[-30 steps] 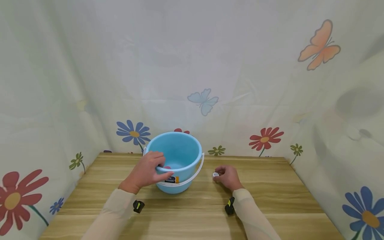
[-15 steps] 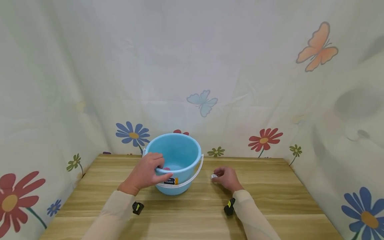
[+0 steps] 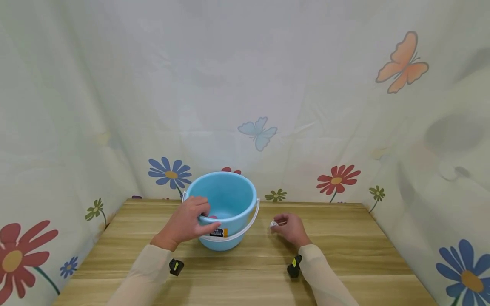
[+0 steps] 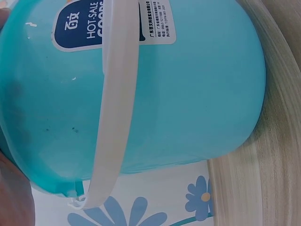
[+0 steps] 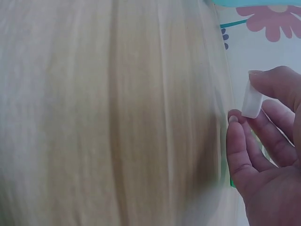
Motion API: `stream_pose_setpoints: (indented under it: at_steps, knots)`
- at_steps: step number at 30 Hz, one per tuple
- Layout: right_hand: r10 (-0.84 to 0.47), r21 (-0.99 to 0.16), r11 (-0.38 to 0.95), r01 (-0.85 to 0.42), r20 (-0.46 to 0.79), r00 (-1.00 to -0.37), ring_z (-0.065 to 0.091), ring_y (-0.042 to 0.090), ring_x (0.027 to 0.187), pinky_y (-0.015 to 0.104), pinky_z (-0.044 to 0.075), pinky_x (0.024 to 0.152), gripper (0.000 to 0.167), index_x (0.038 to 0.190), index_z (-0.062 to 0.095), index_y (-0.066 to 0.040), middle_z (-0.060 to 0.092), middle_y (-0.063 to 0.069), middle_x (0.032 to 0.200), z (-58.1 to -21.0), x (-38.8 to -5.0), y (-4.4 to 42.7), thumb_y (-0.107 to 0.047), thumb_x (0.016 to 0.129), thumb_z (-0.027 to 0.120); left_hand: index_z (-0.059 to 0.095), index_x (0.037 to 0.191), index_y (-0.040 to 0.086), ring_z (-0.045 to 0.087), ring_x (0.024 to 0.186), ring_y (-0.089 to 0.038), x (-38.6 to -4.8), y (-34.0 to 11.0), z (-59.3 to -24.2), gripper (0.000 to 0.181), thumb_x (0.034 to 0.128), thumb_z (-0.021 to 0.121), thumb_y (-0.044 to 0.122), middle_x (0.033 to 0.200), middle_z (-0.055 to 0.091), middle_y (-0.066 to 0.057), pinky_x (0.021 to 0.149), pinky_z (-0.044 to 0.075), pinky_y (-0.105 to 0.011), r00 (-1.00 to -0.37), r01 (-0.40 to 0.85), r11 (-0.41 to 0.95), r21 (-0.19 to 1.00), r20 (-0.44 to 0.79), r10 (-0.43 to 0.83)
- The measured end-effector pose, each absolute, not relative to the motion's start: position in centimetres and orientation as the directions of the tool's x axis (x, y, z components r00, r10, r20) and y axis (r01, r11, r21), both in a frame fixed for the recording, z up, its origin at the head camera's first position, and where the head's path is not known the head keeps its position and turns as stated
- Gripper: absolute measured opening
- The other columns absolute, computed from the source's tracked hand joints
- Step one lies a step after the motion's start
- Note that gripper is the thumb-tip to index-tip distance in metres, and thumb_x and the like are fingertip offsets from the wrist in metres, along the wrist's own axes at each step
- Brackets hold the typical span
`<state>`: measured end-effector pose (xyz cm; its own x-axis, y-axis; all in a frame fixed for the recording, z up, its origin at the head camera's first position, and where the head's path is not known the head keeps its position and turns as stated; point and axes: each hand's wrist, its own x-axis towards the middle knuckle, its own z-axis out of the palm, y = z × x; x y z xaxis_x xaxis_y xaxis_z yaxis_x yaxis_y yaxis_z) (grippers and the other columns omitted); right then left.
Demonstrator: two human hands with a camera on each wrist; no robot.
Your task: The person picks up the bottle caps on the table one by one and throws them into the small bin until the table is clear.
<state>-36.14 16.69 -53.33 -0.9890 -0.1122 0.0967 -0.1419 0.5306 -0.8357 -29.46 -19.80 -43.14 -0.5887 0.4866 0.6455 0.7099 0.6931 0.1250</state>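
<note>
A light blue bucket [image 3: 237,227] stands upright on the table, its white handle [image 3: 250,225] hanging down over the front. My left hand [image 3: 187,219] grips the near left rim, fingers inside and thumb outside. Close up in the left wrist view, the handle [image 4: 115,103] crosses the bucket's label [image 4: 82,23]. To the right of the bucket, my right hand [image 3: 290,229] pinches a small white piece [image 3: 273,224] between thumb and fingers. In the right wrist view this piece [image 5: 252,100] looks flat and thick-edged; its exact kind is unclear. Something pink [image 3: 213,217] shows inside the bucket, partly hidden.
The wood-grain table [image 3: 237,280] reaches back to a pale curtain [image 3: 206,85] printed with flowers and butterflies, which also closes in both sides. Black devices [image 3: 294,267] sit at both wrists. A bright green bit [image 5: 232,182] shows behind the right hand, unclear.
The small white piece has tilted slightly in the right hand's fingers. The left hand keeps its grip on the bucket rim, and the bucket stays in place. The head view shifts slightly.
</note>
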Motion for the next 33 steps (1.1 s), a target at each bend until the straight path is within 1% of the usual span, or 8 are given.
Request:
stream_pose_setpoints:
  at_steps: [5,8,15,20,25,33]
  knots:
    - [-0.082,-0.849,0.515,-0.115,0.085,-0.993,0.071,0.020,0.096,0.037,0.059,0.085,0.027,0.107,0.074,-0.005,0.075,0.007,0.103,-52.8,-35.9,16.9,-0.015,0.084,0.084,0.045,0.070,0.025,0.042,0.073,-0.005,-29.5,-19.8,-43.2,0.047,0.0805,0.080,0.054,0.072,0.038,0.013,0.072,0.042,-0.029,-0.588,0.711,0.692,0.126,0.646,0.487]
    - [-0.076,-0.868,0.483,-0.115,0.089,-0.993,0.070,0.019,0.096,0.036,0.058,0.087,0.030,0.109,0.074,-0.005,0.075,0.008,0.104,-52.8,-36.0,17.1,-0.016,0.083,0.085,0.044,0.070,0.025,0.042,0.073,-0.004,-29.5,-19.8,-43.2,0.048,0.0811,0.080,0.055,0.072,0.038,0.013,0.072,0.042,-0.029,-0.584,0.714,0.689,0.124,0.648,0.489]
    - [-0.077,-0.891,0.423,-0.165,0.146,-0.986,0.071,0.018,0.095,0.030,0.059,0.082,0.030,0.108,0.074,-0.007,0.076,0.008,0.105,-52.8,-36.1,17.4,-0.015,0.082,0.087,0.043,0.069,0.024,0.041,0.072,-0.004,-29.5,-19.8,-43.0,0.049,0.0812,0.080,0.054,0.071,0.036,0.013,0.071,0.041,-0.028,-0.576,0.721,0.683,0.119,0.652,0.494]
    - [-0.075,-0.908,0.374,-0.188,0.172,-0.982,0.071,0.017,0.094,0.029,0.058,0.082,0.033,0.109,0.074,-0.008,0.076,0.009,0.107,-52.5,-35.7,17.4,-0.016,0.081,0.088,0.044,0.070,0.025,0.041,0.074,-0.004,-29.5,-19.8,-43.1,0.048,0.0808,0.080,0.054,0.071,0.037,0.013,0.072,0.042,-0.029,-0.592,0.707,0.698,0.117,0.638,0.493]
    - [-0.081,-0.927,0.319,-0.196,0.179,-0.981,0.072,0.017,0.097,0.027,0.059,0.083,0.036,0.112,0.074,-0.009,0.076,0.009,0.110,-51.9,-35.3,17.3,-0.016,0.080,0.088,0.045,0.070,0.025,0.042,0.074,-0.005,-29.3,-19.8,-43.1,0.048,0.0803,0.080,0.054,0.072,0.038,0.013,0.073,0.043,-0.030,-0.604,0.697,0.707,0.121,0.629,0.488]
    - [-0.120,-0.915,0.312,-0.257,0.231,-0.966,0.073,0.015,0.094,0.025,0.059,0.082,0.036,0.113,0.074,-0.006,0.076,0.010,0.111,-51.3,-35.1,17.2,-0.017,0.082,0.087,0.046,0.070,0.024,0.042,0.074,-0.006,-29.2,-19.7,-42.9,0.047,0.0805,0.080,0.054,0.072,0.039,0.012,0.073,0.043,-0.030,-0.610,0.696,0.706,0.129,0.625,0.487]
